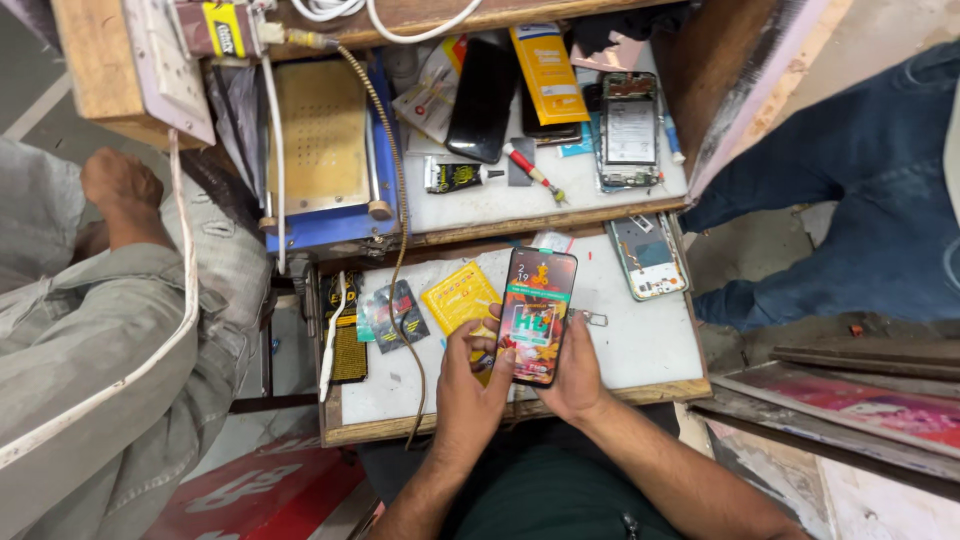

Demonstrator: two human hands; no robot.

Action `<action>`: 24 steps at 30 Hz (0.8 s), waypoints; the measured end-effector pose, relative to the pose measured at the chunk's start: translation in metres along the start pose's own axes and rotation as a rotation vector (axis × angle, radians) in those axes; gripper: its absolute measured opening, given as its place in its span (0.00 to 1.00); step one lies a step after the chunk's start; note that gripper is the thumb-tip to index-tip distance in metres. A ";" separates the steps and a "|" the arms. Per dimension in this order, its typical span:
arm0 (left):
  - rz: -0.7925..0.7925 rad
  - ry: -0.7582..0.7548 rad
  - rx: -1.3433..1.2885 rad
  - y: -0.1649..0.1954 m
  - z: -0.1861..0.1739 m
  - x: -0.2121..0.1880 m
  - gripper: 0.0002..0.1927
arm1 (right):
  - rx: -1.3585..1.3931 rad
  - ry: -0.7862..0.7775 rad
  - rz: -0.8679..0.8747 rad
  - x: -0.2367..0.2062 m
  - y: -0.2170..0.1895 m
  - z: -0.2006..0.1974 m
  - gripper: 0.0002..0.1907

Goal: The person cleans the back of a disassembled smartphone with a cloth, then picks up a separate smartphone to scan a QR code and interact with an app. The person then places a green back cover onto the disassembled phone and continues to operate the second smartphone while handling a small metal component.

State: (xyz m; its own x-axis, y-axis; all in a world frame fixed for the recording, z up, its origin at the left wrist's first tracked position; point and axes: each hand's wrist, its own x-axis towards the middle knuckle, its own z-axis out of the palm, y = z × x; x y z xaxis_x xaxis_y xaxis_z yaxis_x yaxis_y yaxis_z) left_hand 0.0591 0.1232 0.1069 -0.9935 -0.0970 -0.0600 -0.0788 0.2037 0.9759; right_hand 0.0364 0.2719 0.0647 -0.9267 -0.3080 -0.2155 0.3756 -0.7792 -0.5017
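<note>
Head view, read from left to right: I see another person's hand (pixel 120 183) resting on a grey-clad knee, then a yellow packet (pixel 460 298) on the white worktop (pixel 640 340). My left hand (pixel 470 385) curls its fingers onto the lit phone (pixel 537 315), thumb on the screen; my right hand (pixel 575 375) cradles the phone from behind, just above the worktop. An opened phone frame (pixel 650 258) lies further right.

A lit phone screen (pixel 537 315), red, green and orange, stood upright between both hands. Just left of it on the tabletop (pixel 640 345) lay a yellow square packet (pixel 458 297) and two dark sachets (pixel 393 315). Farther back leaned an orange rectangular package (pixel 548 72) beside a black, unlit phone (pixel 481 98).
</note>
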 end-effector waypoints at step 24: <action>0.356 -0.391 0.537 0.052 -0.056 -0.026 0.14 | -1.951 -0.439 0.106 -0.046 -0.099 0.080 0.15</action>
State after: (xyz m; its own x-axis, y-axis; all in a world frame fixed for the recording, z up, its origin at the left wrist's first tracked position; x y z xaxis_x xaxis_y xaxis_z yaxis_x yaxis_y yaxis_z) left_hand 0.0854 0.0820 0.1709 -0.9154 0.3961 0.0716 0.3224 0.6149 0.7197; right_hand 0.0412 0.3192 0.1915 -0.7297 -0.6282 -0.2701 -0.3560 0.6863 -0.6343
